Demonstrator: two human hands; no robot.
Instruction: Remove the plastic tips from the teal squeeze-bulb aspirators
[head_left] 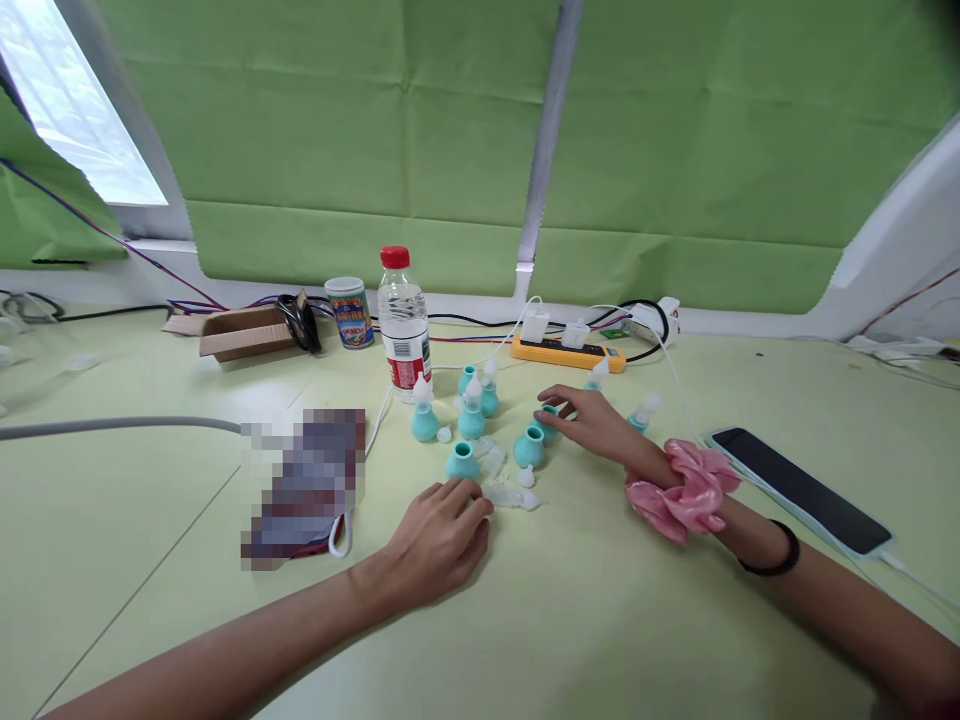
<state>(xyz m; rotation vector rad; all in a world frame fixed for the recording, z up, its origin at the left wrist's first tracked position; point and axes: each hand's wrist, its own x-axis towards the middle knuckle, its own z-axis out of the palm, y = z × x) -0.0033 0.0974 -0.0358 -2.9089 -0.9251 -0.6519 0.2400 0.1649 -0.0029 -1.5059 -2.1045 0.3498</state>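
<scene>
A pale green table (675, 620) fills the lower view, with a green cloth backdrop (375, 130) hung behind it; on the left half lies a blurred, pixelated flat item (304, 485) with a white loop at its near corner; a dark phone (799, 490) lies face up at the right, just beside the right forearm; an open cardboard box (244, 332) sits far left near the wall, with a yellow power strip (568, 352) carrying white plugs further right; a clear water bottle (403, 325) with a red cap stands upright behind the cluster, a small printed can (349, 312) to its left; the left hand (439, 540) rests palm down, fingers loosely curled and holding nothing, its fingertips touching small clear plastic pieces (506, 490) and just beside a capless teal bulb (461, 461); the right hand (592, 420), a pink scrunchie (686, 490) on its wrist, lies flat with fingers spread over another teal bulb (546, 425), touching it, though I cannot tell whether it grips; a third open bulb (529, 447) sits between the hands; capped teal bulbs (471, 410) stand behind.
</scene>
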